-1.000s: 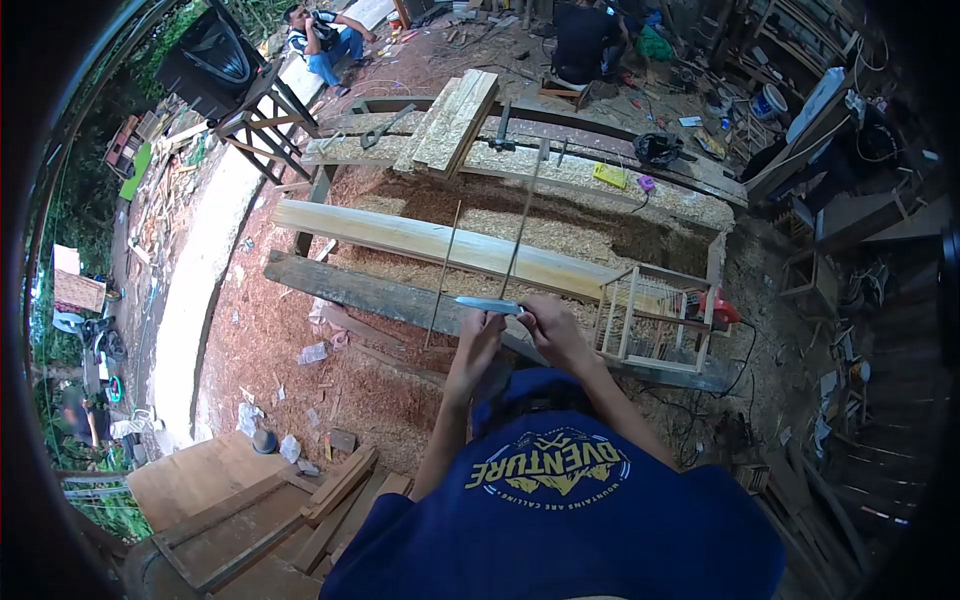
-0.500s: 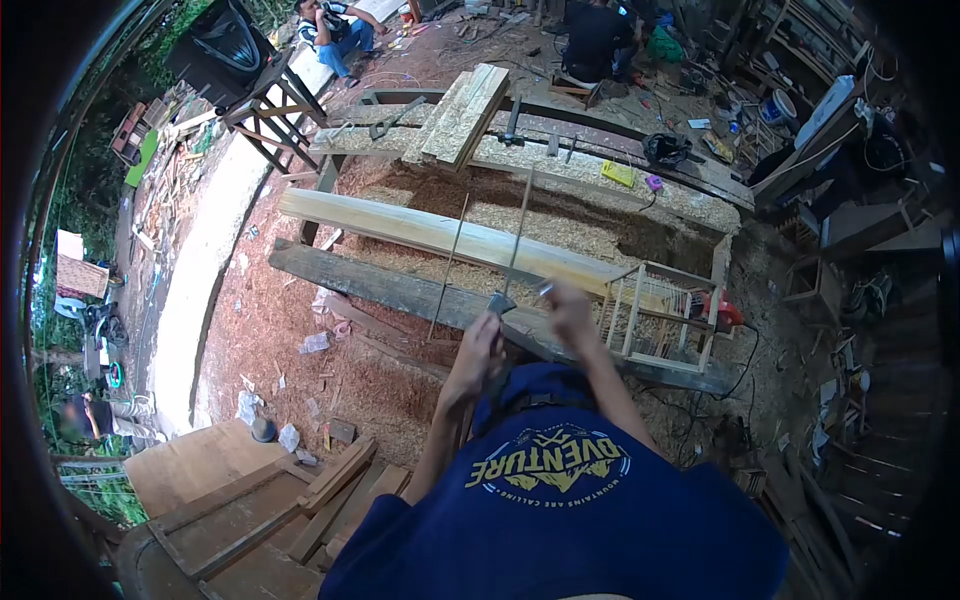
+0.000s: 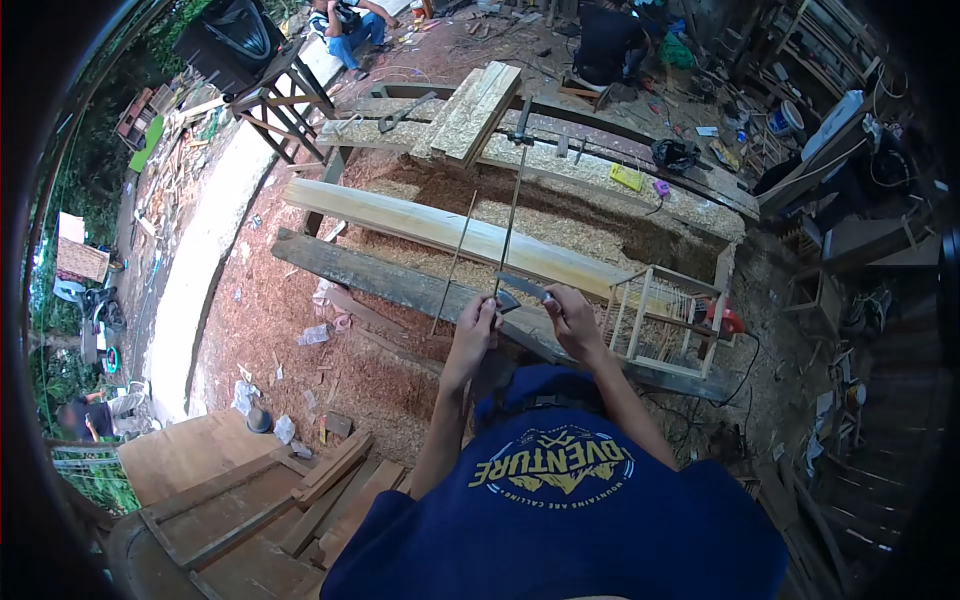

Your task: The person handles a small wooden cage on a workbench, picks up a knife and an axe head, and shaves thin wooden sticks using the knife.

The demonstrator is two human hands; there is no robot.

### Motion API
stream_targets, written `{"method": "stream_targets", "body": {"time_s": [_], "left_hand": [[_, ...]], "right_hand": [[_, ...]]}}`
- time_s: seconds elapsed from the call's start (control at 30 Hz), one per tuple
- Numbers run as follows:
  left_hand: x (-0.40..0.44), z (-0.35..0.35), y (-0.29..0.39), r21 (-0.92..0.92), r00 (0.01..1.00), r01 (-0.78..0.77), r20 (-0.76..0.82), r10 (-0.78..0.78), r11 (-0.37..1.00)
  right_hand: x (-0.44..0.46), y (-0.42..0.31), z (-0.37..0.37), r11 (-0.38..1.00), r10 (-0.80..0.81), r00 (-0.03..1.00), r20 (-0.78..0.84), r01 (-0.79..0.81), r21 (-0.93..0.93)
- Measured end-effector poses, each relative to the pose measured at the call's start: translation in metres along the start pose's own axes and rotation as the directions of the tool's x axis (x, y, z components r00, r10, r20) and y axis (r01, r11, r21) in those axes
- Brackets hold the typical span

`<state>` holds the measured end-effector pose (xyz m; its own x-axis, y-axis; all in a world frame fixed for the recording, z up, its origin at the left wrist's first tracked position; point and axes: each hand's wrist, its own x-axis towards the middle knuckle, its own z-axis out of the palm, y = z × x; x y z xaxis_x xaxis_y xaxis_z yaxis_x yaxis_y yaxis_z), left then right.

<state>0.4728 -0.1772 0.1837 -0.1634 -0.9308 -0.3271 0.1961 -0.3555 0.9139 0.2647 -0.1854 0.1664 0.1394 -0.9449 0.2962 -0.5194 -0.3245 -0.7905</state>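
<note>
My left hand (image 3: 474, 332) is closed around the near end of a long thin strip (image 3: 514, 205), which points away across the bench. A small dark piece (image 3: 508, 302) shows beside its fingertips. My right hand (image 3: 574, 322) grips a knife (image 3: 523, 286), its blade lying across the strip close to my left hand. Another thin strip (image 3: 457, 256) leans over the planks to the left. Beneath lie a pale plank (image 3: 420, 222) and a weathered grey board (image 3: 370, 275). To the right of my right hand stands a small slatted wooden frame (image 3: 640, 318).
Stacked boards (image 3: 470, 115), a clamp (image 3: 521, 128) and a yellow item (image 3: 626, 177) rest on the bench's far side. A speaker (image 3: 232, 45) stands at the back left. Two people sit at the back. Wooden framing (image 3: 240, 530) lies at the lower left.
The strip has swung from upright-right to a steeper line. My right hand moved away rightward, then came back with the knife across the strip. The view has shifted slightly.
</note>
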Motion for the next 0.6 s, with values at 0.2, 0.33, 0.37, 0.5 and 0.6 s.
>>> {"method": "stream_targets", "body": {"time_s": [0.2,0.33,0.37,0.5,0.6], "left_hand": [[0.015,0.005,-0.01,0.042,0.999,-0.026,0.048,0.024,0.999],[0.009,0.006,-0.003,0.246,0.99,-0.138,0.057,0.128,0.959],[0.01,0.006,-0.003,0.229,0.992,-0.126,0.024,0.123,0.965],[0.011,0.004,0.007,0.165,0.991,-0.079,-0.094,0.095,0.983],[0.007,0.004,0.006,0.003,0.983,-0.182,-0.019,0.182,0.983]], "right_hand": [[0.007,-0.018,0.015,0.981,-0.182,0.98,0.082,0.175,0.087],[0.007,-0.017,0.018,0.98,-0.201,0.979,0.044,0.2,0.02],[0.007,-0.016,0.016,0.977,-0.214,0.976,0.038,0.213,0.008],[0.003,-0.02,0.012,0.984,-0.176,0.984,0.037,0.177,-0.013],[0.002,-0.017,0.019,0.987,-0.161,0.986,0.052,0.161,-0.003]]}}
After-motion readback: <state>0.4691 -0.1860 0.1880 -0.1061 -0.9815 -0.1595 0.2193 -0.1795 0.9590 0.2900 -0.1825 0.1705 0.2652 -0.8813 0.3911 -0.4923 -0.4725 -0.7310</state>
